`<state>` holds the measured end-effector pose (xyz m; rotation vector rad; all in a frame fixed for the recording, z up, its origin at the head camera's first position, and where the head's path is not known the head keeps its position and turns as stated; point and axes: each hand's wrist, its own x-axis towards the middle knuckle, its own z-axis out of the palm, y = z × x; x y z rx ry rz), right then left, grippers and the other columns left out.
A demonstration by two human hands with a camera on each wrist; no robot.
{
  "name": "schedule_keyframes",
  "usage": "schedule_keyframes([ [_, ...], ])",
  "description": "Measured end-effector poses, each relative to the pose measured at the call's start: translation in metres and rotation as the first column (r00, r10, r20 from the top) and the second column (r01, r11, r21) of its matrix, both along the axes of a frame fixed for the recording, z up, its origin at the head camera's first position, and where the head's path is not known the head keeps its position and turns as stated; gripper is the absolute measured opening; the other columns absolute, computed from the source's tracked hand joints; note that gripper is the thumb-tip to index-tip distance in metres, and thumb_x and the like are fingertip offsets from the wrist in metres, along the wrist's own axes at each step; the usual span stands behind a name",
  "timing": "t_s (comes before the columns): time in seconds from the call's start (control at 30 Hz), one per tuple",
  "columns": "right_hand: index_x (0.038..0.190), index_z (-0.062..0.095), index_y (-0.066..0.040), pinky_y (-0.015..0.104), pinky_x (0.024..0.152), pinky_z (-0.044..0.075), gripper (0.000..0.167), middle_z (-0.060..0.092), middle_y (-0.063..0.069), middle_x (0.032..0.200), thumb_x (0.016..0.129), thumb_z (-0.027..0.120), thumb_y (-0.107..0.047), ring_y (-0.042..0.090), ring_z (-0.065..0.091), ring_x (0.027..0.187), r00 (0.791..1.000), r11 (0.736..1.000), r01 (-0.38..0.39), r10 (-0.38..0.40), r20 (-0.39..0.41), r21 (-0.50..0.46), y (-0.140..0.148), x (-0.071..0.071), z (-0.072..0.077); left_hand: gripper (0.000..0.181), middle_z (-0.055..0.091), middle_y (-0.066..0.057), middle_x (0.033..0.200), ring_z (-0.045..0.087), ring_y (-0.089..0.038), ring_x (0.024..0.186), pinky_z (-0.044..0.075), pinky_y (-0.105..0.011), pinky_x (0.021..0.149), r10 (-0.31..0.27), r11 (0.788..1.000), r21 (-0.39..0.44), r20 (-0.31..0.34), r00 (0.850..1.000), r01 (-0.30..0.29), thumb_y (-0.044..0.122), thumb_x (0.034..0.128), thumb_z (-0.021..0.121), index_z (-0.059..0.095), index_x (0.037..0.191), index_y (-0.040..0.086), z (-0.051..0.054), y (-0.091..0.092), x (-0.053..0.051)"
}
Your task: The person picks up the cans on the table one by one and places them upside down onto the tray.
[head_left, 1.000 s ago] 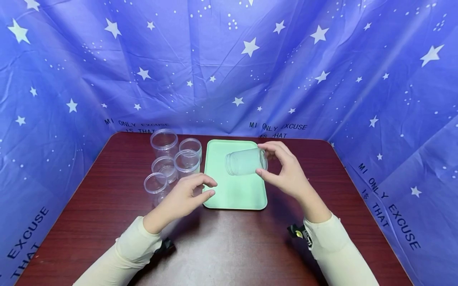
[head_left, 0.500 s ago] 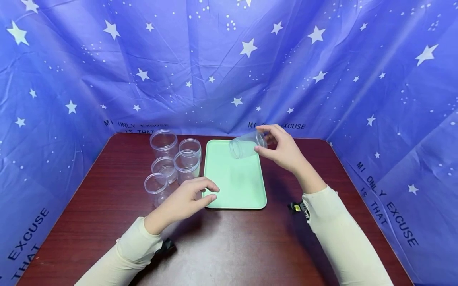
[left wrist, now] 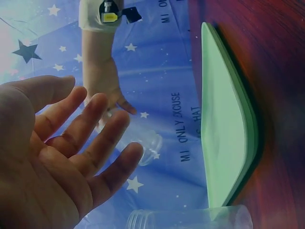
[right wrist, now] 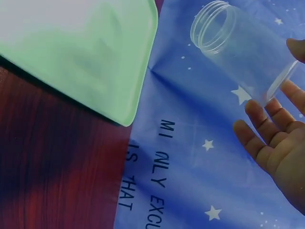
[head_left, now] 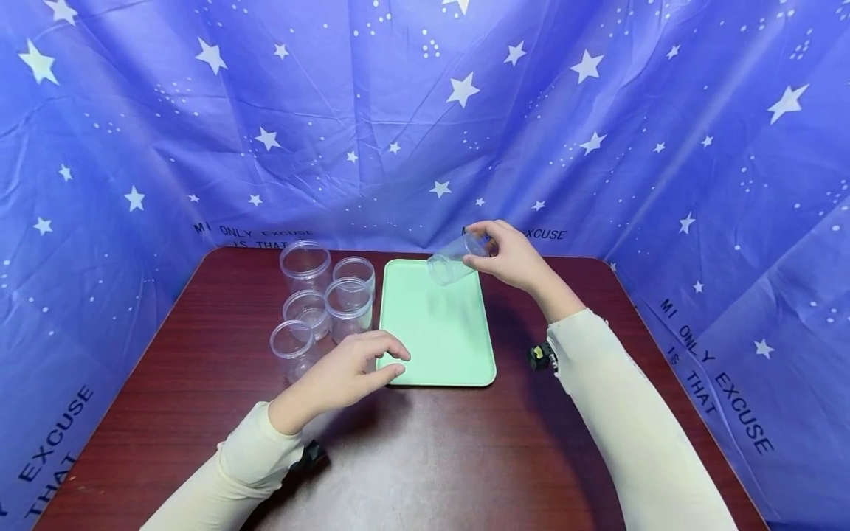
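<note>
My right hand [head_left: 511, 257] grips a clear plastic jar [head_left: 451, 262] by its base end, above the far part of the green tray [head_left: 434, 346]. Tilted on its side, the jar has its threaded mouth [right wrist: 212, 27] pointing left and somewhat down, with no lid on it. My left hand [head_left: 348, 369] hovers by the tray's near left edge, fingers relaxed and holding nothing; the left wrist view shows its bare palm [left wrist: 57, 176]. Just left of the tray stand several clear jars, among them a tall one [head_left: 348, 306] and a small one [head_left: 292, 343], partly hidden behind my left hand.
A dark red wooden table [head_left: 432, 457] bears the tray and jars. Blue star-printed cloth [head_left: 398, 110] hangs behind the table and along both sides, close to its far edge. Another jar [head_left: 305, 259] stands at the back of the group.
My right hand has lifted the jar away from the tray toward the back, tipping its mouth lower. My left hand has shifted slightly nearer and to the right.
</note>
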<state>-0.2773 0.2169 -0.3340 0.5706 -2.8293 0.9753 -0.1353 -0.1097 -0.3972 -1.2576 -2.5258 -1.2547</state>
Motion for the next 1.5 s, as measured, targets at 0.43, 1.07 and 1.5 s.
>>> schedule_keyframes([
  [0.43,0.145,0.055,-0.018,0.054,0.104,0.046,0.064,0.054,0.009,0.138,0.089,0.077,-0.040,0.030,0.055,0.122,0.999,0.978,0.017,-0.024,0.032,0.206,-0.020,-0.028,0.000,0.014,0.069,0.015,0.114,0.061,-0.007,0.097,0.052,-0.030,0.086,-0.017,0.999,-0.031,0.009,1.000,0.017,0.023,0.1005,0.067,0.071,0.114,0.023,0.000,-0.002,0.000],
  [1.07,0.149,0.051,-0.018,0.065,0.111,0.038,0.068,0.042,0.014,0.157,0.089,0.075,-0.037,0.041,0.043,0.140,0.995,0.916,0.045,-0.079,0.068,0.400,-0.034,-0.049,-0.006,0.013,0.069,0.011,0.112,0.060,-0.005,0.093,0.054,-0.030,0.083,-0.024,0.998,-0.055,0.034,0.999,0.026,0.024,0.1017,0.065,0.070,0.113,0.021,0.004,-0.003,0.000],
  [1.5,0.150,0.050,-0.017,0.066,0.112,0.036,0.068,0.040,0.017,0.158,0.089,0.075,-0.034,0.043,0.040,0.142,0.990,0.905,0.068,-0.114,0.086,0.421,-0.035,-0.052,-0.017,0.015,0.069,0.012,0.112,0.057,-0.001,0.079,0.054,-0.031,0.085,-0.006,0.995,-0.102,0.033,0.999,0.009,0.026,0.1017,0.065,0.070,0.114,0.020,0.002,-0.001,0.001],
])
